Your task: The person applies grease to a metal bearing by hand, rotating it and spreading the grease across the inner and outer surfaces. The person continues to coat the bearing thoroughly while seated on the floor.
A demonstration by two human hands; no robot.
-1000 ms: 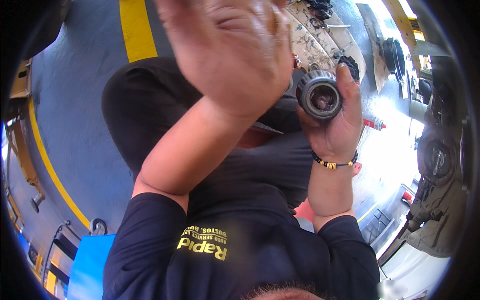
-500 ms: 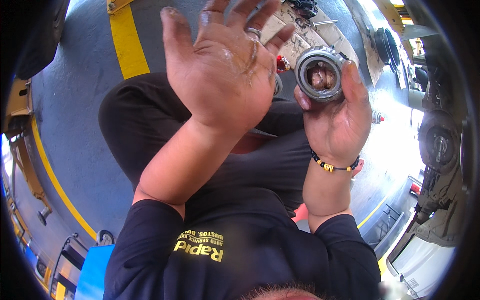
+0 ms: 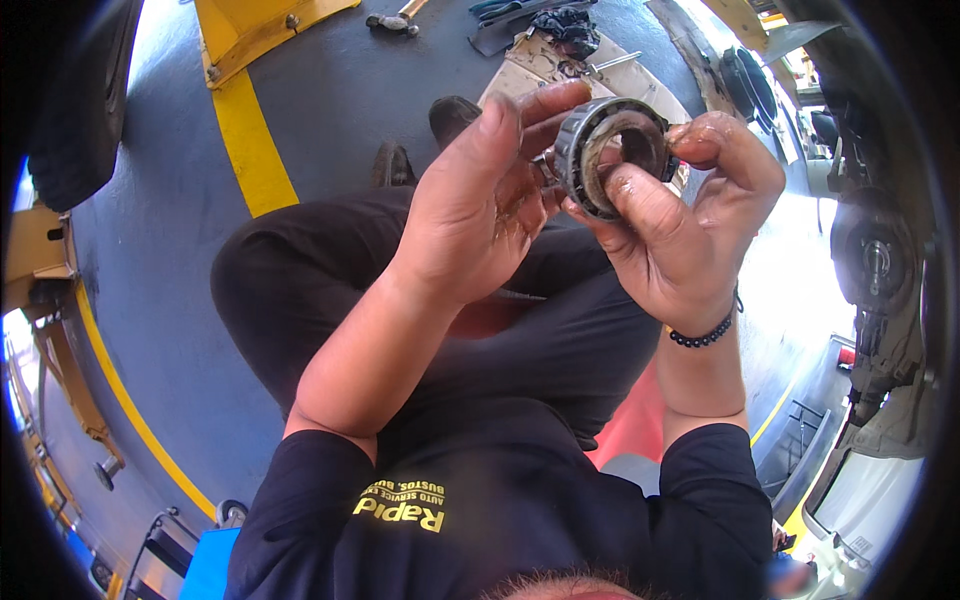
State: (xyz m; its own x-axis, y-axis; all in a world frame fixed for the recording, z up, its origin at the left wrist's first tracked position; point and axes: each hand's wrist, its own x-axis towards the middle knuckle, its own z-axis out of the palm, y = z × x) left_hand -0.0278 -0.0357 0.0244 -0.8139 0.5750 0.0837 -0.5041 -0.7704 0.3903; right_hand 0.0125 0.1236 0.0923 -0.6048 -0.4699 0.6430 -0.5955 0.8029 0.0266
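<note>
A grey metal roller bearing (image 3: 577, 150), ring-shaped and smeared with grease, is raised in front of me over my crossed legs. My right hand (image 3: 678, 240) grips it from the right, the thumb reaching into the ring's opening and a finger bent against its far right edge. Grease coats those fingertips. Just left of the bearing is my left hand (image 3: 460, 205), its thumb up and its fingers loosely bent and spread, with grease on the palm and fingers. Whether these fingertips touch the bearing's far side is hard to tell.
Beyond my hands lies a grease-stained cardboard sheet (image 3: 645, 85) with a metal rod and a dark crumpled item. A hammer (image 3: 395, 22) rests on the blue floor. Yellow lift arms (image 3: 260, 35) and a tyre (image 3: 75, 130) stand left; a vehicle's underside and hub (image 3: 878, 262) are at right.
My left hand has lowered and turned from a raised palm toward the bearing. My right hand has tilted the bearing and shifted its grip, the thumb now inside the ring.
</note>
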